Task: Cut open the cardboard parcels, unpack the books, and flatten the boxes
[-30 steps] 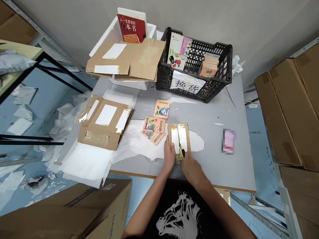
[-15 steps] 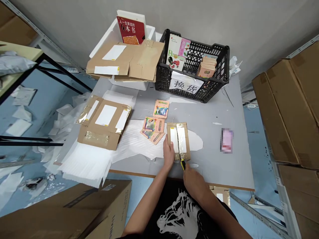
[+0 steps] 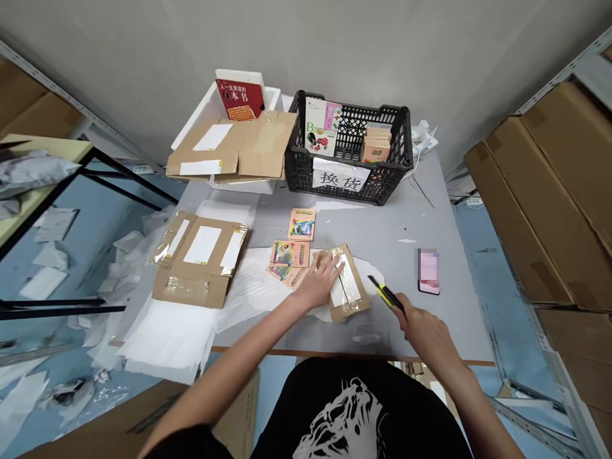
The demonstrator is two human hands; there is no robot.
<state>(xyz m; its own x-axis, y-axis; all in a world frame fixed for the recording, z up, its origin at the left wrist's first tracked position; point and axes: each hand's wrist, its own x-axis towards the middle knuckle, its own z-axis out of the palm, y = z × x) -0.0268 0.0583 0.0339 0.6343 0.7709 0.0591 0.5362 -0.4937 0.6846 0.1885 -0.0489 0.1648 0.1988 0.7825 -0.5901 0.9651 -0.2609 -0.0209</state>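
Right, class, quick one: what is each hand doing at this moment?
Left hand: open, pressed flat on the cardboard mailer.
Right hand: closed, holding a yellow utility knife.

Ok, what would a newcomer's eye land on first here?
The black plastic crate at the back of the table, with its white paper sign and books inside. Nearer, the right hand holds a yellow box cutter beside a taped cardboard mailer, and the left hand rests on the mailer.

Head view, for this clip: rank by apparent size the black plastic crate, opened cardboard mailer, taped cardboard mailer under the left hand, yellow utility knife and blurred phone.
1. Black plastic crate
2. Opened cardboard mailer
3. Taped cardboard mailer
4. Yellow utility knife and blurred phone: these look alike, too close to rank.
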